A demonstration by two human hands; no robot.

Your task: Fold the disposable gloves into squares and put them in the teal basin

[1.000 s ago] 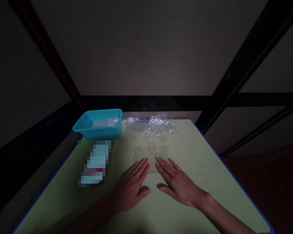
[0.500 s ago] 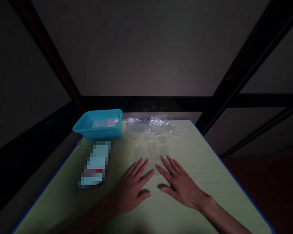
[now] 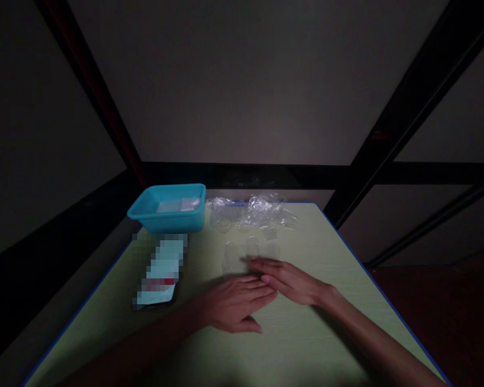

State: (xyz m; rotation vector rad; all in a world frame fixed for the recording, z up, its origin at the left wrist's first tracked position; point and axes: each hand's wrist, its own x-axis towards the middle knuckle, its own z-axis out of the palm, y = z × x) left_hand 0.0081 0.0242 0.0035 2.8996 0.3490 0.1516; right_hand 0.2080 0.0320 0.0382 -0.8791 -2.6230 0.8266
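A thin, clear plastic sheet (image 3: 234, 257), perhaps a flattened bag, lies on the table just beyond my hands. My left hand (image 3: 242, 303) is palm down with its fingers stretched to the right and the thumb apart. Over the near part of the plastic sheet is my right hand (image 3: 290, 279), its fingers extended to the left. My right thumb meets or overlaps the left fingertips. Neither hand visibly grips anything; the near edge of the plastic is hard to make out.
Crumpled clear plastic (image 3: 262, 209) lies along the table's far edge. A blue basket (image 3: 171, 221) with white packets (image 3: 190, 204) stands at the far left. Nearer on the left is a pixelated pale-blue object (image 3: 161, 271). A wall (image 3: 242, 97) rises behind the table (image 3: 331, 317).
My hands, spread apart before, have come together. The right hand has turned leftward over the plastic, while the left has swung its fingers rightward. The view has shifted slightly.
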